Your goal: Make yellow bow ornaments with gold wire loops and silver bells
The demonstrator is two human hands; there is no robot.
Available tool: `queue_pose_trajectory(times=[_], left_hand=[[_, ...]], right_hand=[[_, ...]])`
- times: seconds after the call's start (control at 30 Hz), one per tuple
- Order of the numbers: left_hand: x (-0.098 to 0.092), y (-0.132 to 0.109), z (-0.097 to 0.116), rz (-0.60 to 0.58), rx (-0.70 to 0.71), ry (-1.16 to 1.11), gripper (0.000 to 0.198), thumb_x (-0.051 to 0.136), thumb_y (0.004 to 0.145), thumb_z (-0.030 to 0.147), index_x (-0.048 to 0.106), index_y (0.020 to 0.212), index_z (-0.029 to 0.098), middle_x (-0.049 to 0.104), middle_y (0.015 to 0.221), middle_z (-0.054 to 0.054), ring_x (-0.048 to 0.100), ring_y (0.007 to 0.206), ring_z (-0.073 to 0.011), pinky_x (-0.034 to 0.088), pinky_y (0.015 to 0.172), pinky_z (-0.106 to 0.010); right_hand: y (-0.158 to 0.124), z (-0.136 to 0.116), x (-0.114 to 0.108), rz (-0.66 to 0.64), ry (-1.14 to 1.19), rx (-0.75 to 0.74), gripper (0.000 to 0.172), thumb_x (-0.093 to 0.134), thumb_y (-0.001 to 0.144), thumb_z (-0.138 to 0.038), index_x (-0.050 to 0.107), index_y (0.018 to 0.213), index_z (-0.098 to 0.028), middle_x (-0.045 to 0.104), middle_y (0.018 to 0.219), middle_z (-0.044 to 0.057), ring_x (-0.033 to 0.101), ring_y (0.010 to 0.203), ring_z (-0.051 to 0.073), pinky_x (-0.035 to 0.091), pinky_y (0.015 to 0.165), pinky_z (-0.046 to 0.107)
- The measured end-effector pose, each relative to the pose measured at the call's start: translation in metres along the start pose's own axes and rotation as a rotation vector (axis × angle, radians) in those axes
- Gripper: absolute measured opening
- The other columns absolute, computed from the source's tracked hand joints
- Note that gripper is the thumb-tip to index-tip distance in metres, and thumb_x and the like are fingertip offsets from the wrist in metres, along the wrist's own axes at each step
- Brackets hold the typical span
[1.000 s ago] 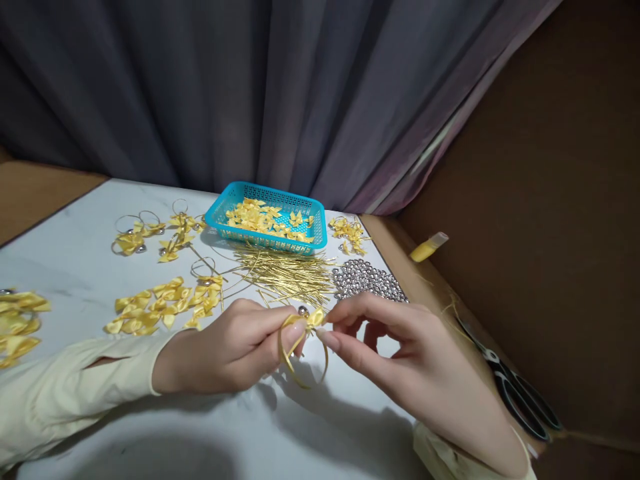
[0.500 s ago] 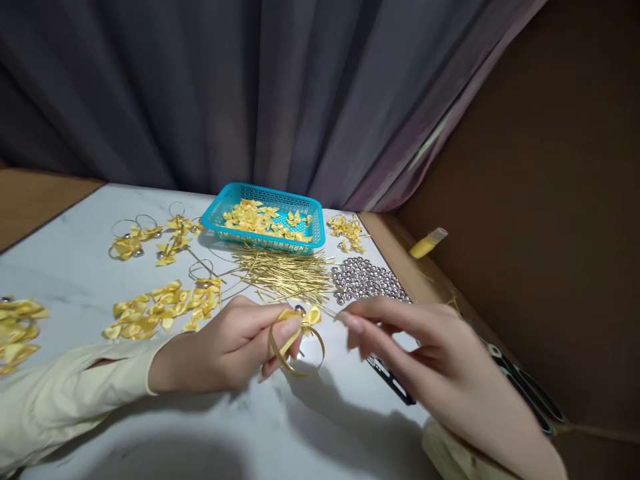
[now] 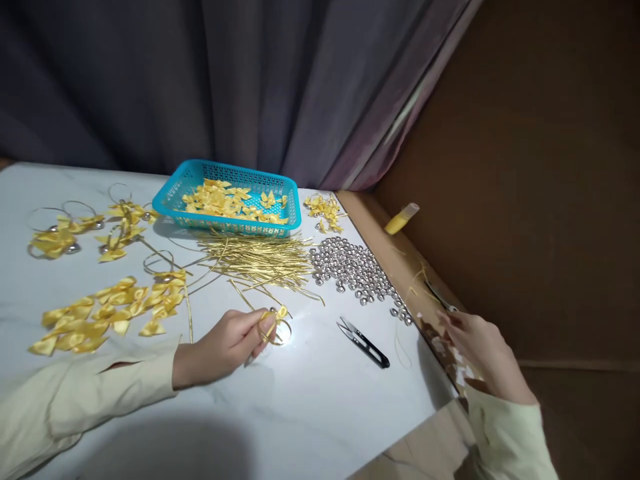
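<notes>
Your left hand (image 3: 220, 347) pinches the gold wire loop (image 3: 274, 331) with its yellow bow (image 3: 281, 312), low over the worktop (image 3: 310, 413). Your right hand (image 3: 475, 343) curls at the right edge; hold unclear. Likely mid-assembly: next needs that hand back, thread snips (image 3: 364, 342) near.

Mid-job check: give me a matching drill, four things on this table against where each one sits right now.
Things:
1. blue basket
2. silver beads
3. black snips
4. gold loop with bow

Places:
A. pinched in the left hand
B. flat on the table, between the left hand and the right hand
C. at the far edge by the curtain, yellow bows inside
D. heaped right of the gold strips

Pairs: 1-C, 2-D, 3-B, 4-A.
</notes>
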State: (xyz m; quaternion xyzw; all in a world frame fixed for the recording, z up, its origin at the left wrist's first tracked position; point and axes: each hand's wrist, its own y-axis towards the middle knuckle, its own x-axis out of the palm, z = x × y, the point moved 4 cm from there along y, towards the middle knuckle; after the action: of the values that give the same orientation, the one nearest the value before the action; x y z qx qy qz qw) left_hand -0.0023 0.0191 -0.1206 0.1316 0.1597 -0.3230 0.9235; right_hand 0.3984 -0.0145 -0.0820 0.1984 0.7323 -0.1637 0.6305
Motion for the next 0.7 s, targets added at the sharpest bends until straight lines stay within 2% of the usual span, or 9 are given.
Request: queue_pose_trajectory(times=[0.1, 0.2, 0.23, 0.3, 0.43, 0.53, 0.7], left_hand=[[0.000, -0.003, 0.003, -0.033, 0.047, 0.084, 0.034, 0.026, 0.095, 0.032, 0.045, 0.070, 0.017, 0.047, 0.051, 0.005, 0.046, 0.045, -0.0083, 0.040, 0.047, -0.019], [-0.002, -0.004, 0.006, -0.012, 0.052, 0.115, 0.034, 0.025, 0.095, 0.031, 0.045, 0.071, 0.017, 0.046, 0.050, 0.005, 0.046, 0.044, -0.0081, 0.041, 0.048, -0.019], [-0.002, -0.004, 0.007, -0.003, 0.049, 0.117, 0.035, 0.025, 0.095, 0.031, 0.045, 0.070, 0.017, 0.046, 0.050, 0.005, 0.047, 0.044, -0.0081, 0.041, 0.049, -0.019], [-0.002, -0.004, 0.007, 0.000, 0.043, 0.118, 0.035, 0.025, 0.095, 0.031, 0.044, 0.068, 0.017, 0.047, 0.049, 0.005, 0.047, 0.045, -0.0082, 0.042, 0.049, -0.019], [0.000, -0.004, 0.005, -0.016, 0.033, 0.117, 0.035, 0.024, 0.095, 0.031, 0.042, 0.067, 0.018, 0.047, 0.050, 0.004, 0.048, 0.047, -0.0090, 0.042, 0.049, -0.019], [0.000, -0.003, 0.004, -0.028, 0.043, 0.119, 0.036, 0.025, 0.094, 0.031, 0.041, 0.065, 0.019, 0.047, 0.052, 0.004, 0.047, 0.048, -0.0094, 0.041, 0.049, -0.020], [0.000, -0.003, 0.004, -0.038, 0.072, 0.131, 0.035, 0.024, 0.095, 0.030, 0.039, 0.065, 0.019, 0.045, 0.053, 0.004, 0.046, 0.048, -0.0093, 0.039, 0.049, -0.020]], right_hand=[[0.014, 0.015, 0.002, -0.004, -0.095, 0.159, 0.031, 0.050, 0.081, -0.037, 0.065, 0.066, -0.015, 0.061, 0.062, 0.014, 0.061, 0.060, 0.028, 0.038, 0.048, 0.033], [0.035, 0.019, 0.008, -0.055, -0.089, 0.193, 0.026, 0.048, 0.089, -0.034, 0.064, 0.091, -0.013, 0.064, 0.087, 0.011, 0.062, 0.080, 0.021, 0.048, 0.066, 0.033], [0.042, 0.019, 0.011, -0.071, -0.079, 0.203, 0.025, 0.050, 0.089, -0.034, 0.059, 0.102, -0.015, 0.062, 0.099, 0.007, 0.060, 0.086, 0.017, 0.050, 0.073, 0.034], [0.054, 0.017, 0.018, -0.112, -0.045, 0.195, 0.026, 0.052, 0.089, -0.030, 0.055, 0.111, -0.017, 0.057, 0.113, 0.007, 0.058, 0.095, 0.018, 0.050, 0.080, 0.036], [0.073, 0.005, 0.036, -0.224, 0.035, 0.146, 0.026, 0.052, 0.089, -0.030, 0.055, 0.113, -0.017, 0.056, 0.114, 0.008, 0.058, 0.096, 0.019, 0.050, 0.080, 0.036], [0.081, -0.003, 0.045, -0.263, 0.073, 0.124, 0.029, 0.052, 0.089, -0.030, 0.053, 0.115, -0.016, 0.056, 0.115, 0.008, 0.058, 0.096, 0.019, 0.050, 0.080, 0.039], [0.073, -0.006, 0.046, -0.292, 0.171, 0.101, 0.029, 0.052, 0.089, -0.030, 0.054, 0.114, -0.015, 0.056, 0.114, 0.008, 0.058, 0.096, 0.020, 0.050, 0.080, 0.039]])
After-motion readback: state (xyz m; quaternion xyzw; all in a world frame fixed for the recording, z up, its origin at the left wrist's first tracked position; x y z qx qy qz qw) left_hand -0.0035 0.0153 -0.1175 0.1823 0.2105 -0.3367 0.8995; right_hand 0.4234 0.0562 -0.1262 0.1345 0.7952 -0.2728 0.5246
